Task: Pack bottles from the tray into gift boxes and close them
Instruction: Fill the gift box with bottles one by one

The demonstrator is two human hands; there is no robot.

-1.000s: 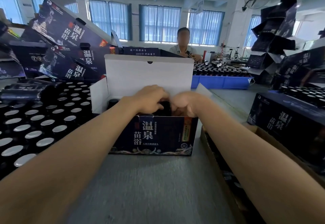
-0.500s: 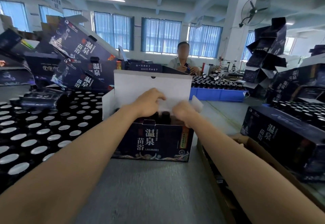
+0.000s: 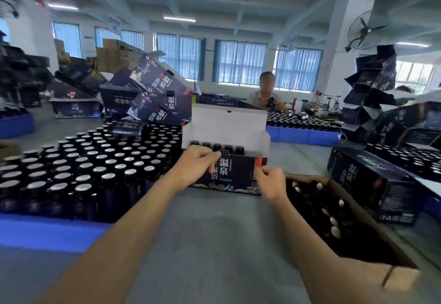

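A second ago we had both hands together down in the mouth of the gift box. Now they have come out and moved apart. Our left hand curls over the left end of the front wall's top edge, and our right hand pinches the front right corner. A row of bottle caps shows just inside the front wall, so we judge the box filled and closing the step in hand. The lid flap stands upright at the back of the box, white side toward us, and the side flaps are open too. The lid has free air to fold forward over the box. Left of the box the tray of bottles sits close, and the nearest caps could catch our left elbow. Right of the box an open cardboard carton crowds our right forearm. In front of the box the tabletop gives open room toward us.
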